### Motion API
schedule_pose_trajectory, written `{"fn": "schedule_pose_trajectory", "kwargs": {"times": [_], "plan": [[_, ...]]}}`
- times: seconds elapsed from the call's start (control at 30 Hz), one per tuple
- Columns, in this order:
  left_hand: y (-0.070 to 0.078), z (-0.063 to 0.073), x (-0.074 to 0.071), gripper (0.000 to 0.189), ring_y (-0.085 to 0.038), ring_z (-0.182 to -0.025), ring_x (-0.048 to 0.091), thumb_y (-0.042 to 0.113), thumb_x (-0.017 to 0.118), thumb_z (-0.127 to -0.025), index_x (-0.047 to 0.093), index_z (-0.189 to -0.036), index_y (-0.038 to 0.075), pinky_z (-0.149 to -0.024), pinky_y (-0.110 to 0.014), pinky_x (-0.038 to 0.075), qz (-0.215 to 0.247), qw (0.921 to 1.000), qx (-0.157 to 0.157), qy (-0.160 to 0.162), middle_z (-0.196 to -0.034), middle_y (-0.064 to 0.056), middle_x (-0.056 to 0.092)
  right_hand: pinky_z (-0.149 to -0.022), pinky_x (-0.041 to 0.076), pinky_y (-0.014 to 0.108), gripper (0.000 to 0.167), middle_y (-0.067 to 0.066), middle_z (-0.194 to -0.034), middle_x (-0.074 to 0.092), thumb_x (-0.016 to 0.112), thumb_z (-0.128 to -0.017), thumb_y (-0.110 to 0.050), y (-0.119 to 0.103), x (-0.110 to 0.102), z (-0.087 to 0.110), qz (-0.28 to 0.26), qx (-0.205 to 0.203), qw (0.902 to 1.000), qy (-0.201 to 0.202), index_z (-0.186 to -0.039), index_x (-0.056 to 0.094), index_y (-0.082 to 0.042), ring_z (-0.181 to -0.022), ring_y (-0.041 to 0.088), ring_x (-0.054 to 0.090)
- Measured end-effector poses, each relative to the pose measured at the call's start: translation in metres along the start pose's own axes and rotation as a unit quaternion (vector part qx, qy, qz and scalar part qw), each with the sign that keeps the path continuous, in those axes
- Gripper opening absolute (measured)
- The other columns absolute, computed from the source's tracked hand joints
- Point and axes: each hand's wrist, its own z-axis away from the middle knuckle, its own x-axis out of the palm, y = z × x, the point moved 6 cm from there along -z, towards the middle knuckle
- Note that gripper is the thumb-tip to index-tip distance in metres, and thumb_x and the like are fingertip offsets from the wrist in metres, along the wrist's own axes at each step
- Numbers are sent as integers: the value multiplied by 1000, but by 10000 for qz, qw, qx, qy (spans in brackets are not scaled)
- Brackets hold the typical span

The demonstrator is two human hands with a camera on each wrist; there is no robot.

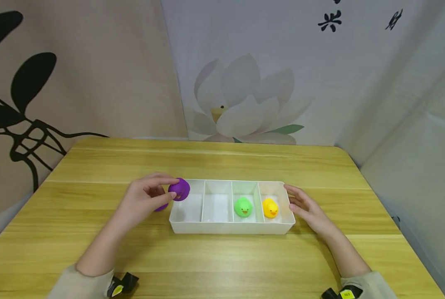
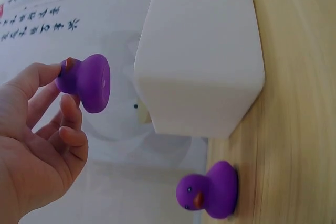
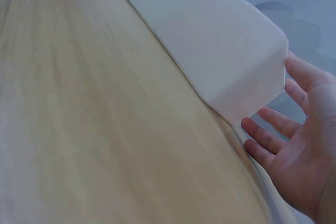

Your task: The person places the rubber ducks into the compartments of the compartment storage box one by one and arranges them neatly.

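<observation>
My left hand (image 1: 147,195) pinches a purple rubber duck (image 1: 179,189) by its head, in the air at the left end of a white divided box (image 1: 229,228). In the left wrist view the held duck (image 2: 94,83) has its flat base turned toward the box. A second purple rubber duck (image 2: 220,190) stands on the table by the box's left end, mostly hidden behind the hand in the head view. My right hand (image 1: 306,207) has its fingers loosely extended, fingertips right at the box's right end. A green duck (image 1: 243,207) and a yellow duck (image 1: 270,207) sit in the box's two right compartments.
The box stands on a wooden table (image 1: 222,265) and has several compartments in a row; the two left ones show bare floors. Behind the table hangs a printed curtain (image 1: 252,83), with a plain light curtain (image 1: 416,145) along the right side.
</observation>
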Motion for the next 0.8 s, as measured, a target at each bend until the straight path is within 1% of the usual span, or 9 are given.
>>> {"fn": "schedule_pose_trajectory", "kwargs": {"times": [0.07,0.13,0.27,0.4,0.57,0.73,0.8], "plan": [[2,0,4,24,-18,-65,54,5,76,-82,74,-105,5,-50,-26,46,68,9999,84,-36,-103,-5,66,-94,41,20,52,20,-149,31,50,-100,-9,0,0,0,13,3,10000,8,-147,31,-5,-128,40,37],[3,-1,7,23,-18,-64,54,4,76,-81,74,-104,5,-50,-26,45,115,9998,140,-75,-102,-5,66,-94,40,20,52,19,-149,31,50,-100,-9,1,-1,0,22,-8,10000,10,-147,31,-5,-128,38,38],[5,-4,15,23,-18,-66,54,3,76,-80,74,-103,6,-54,-26,46,213,9994,213,-186,-102,-4,67,-95,39,19,51,20,-149,31,50,-100,-8,2,-2,1,10,-31,10000,-4,-147,31,-5,-127,29,42],[7,-8,25,24,-20,-67,55,1,76,-79,75,-102,8,-56,-27,47,415,9985,166,-309,-102,-2,67,-95,40,20,51,19,-148,31,50,-100,-8,3,-1,1,14,-22,10000,-12,-148,31,-5,-126,21,44],[9,-13,36,24,-22,-68,54,0,76,-78,75,-101,9,-56,-26,45,557,9974,163,-427,-101,-1,67,-95,40,20,51,19,-148,32,50,-100,-8,3,-1,1,19,-28,10000,-15,-148,32,-6,-125,21,44],[8,-19,47,23,-23,-68,53,4,76,-79,76,-101,11,-56,-27,45,641,9961,135,-589,-102,1,67,-95,40,20,51,20,-148,32,50,-99,-7,2,-1,0,29,-46,10000,-11,-147,32,-5,-125,18,45],[8,-21,52,22,-23,-68,53,5,77,-80,76,-101,11,-55,-26,44,672,9954,155,-666,-102,1,67,-94,41,20,51,19,-148,32,50,-99,-8,2,-1,0,35,-32,10000,-4,-147,32,-5,-126,20,44]]}}
